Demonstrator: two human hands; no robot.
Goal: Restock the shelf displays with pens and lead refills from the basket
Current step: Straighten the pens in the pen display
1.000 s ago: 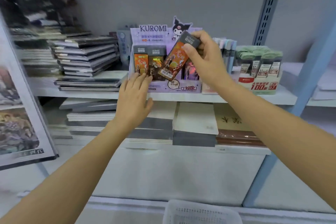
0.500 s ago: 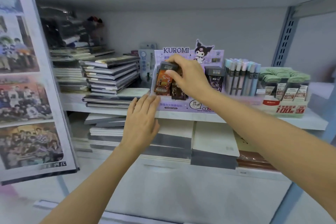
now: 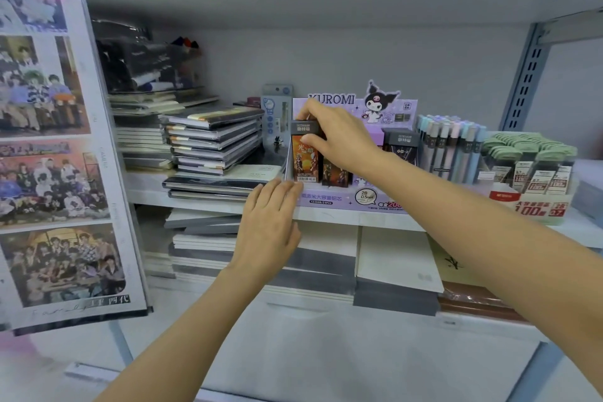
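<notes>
A purple Kuromi display box (image 3: pixel 346 201) stands on the middle shelf, with lead refill packs upright in it. My right hand (image 3: pixel 339 135) pinches the dark cap of an orange lead refill pack (image 3: pixel 304 161), which stands upright in the box's leftmost slot. More dark packs (image 3: pixel 400 145) sit further right in the box. My left hand (image 3: pixel 272 228) lies flat, fingers together, against the box's lower left front corner at the shelf edge. The basket is out of view.
Stacked notebooks (image 3: pixel 212 140) lie left of the box. Pastel pens (image 3: pixel 452 150) and a green-capped refill display (image 3: pixel 535 179) stand to its right. Paper pads (image 3: pixel 394 258) fill the shelf below. A photo poster board (image 3: pixel 55 153) hangs at the left.
My right hand has brought the orange pack from mid-air, tilted, down into the box's left slot, where it now stands upright. My left hand stays at the box's front corner. The camera tilted up.
</notes>
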